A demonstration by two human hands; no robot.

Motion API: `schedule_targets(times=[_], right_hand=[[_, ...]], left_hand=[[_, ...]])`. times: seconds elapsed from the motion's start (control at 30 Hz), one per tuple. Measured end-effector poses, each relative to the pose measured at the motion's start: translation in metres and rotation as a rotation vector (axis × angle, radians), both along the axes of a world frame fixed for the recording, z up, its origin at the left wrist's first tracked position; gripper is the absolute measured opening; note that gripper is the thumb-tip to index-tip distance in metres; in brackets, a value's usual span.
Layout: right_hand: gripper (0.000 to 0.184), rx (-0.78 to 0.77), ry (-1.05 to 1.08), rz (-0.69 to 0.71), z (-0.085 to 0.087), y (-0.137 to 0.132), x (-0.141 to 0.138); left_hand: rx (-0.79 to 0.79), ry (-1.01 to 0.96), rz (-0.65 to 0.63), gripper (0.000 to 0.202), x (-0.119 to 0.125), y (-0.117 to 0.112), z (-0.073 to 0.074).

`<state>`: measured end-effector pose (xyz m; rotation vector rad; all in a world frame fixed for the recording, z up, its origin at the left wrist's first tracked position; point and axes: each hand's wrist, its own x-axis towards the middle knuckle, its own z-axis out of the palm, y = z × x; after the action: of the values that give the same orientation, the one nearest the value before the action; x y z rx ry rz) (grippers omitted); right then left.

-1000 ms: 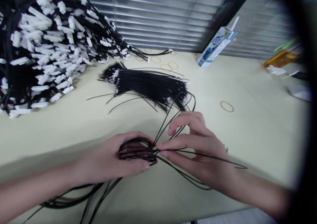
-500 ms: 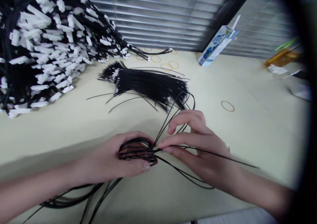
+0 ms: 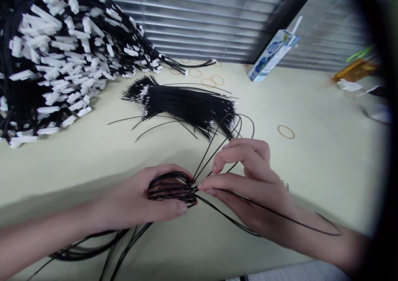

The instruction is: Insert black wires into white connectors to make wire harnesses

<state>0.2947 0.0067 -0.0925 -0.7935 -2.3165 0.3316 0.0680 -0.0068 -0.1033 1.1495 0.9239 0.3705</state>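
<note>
My left hand (image 3: 146, 200) is closed around a coil of thin black wires (image 3: 169, 188), thumb underneath and fingers curled over the top. My right hand (image 3: 248, 181) pinches single black wire strands (image 3: 280, 216) right beside that coil, fingertips pressed together. Loose strands loop up from the pinch toward a flat bundle of cut black wires (image 3: 186, 102) lying on the beige table (image 3: 311, 156) just beyond my hands. More wire trails off the near table edge under my left forearm.
A big heap of black wires with white connectors (image 3: 52, 53) fills the far left. Several rubber bands (image 3: 285, 132) lie on the table. A blue and white carton (image 3: 273, 53) leans against the window blinds, with blurred items at the far right.
My right hand drew a strand out to the right, so its free end now reaches farther past my wrist. The loops above my fingers widened. My left hand stayed put.
</note>
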Motion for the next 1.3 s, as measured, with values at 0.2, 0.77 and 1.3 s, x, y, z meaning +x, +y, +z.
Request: schedule_targets(times=[0.2,0.77,1.3], right_hand=[[0.019,0.055,-0.043,-0.014,0.004,-0.001,0.000],[0.009,0.203,-0.087,0.034,0.002,0.001,-0.004],[0.025,-0.120,0.123,-0.049,0.004,0.015,0.009]], left_hand=[[-0.001,0.016,0.013,0.038,0.000,-0.001,-0.001],[0.053,0.037,-0.023,0.038,-0.001,0.000,-0.001],[-0.081,-0.170,0.160,0.037,0.001,0.001,0.008]])
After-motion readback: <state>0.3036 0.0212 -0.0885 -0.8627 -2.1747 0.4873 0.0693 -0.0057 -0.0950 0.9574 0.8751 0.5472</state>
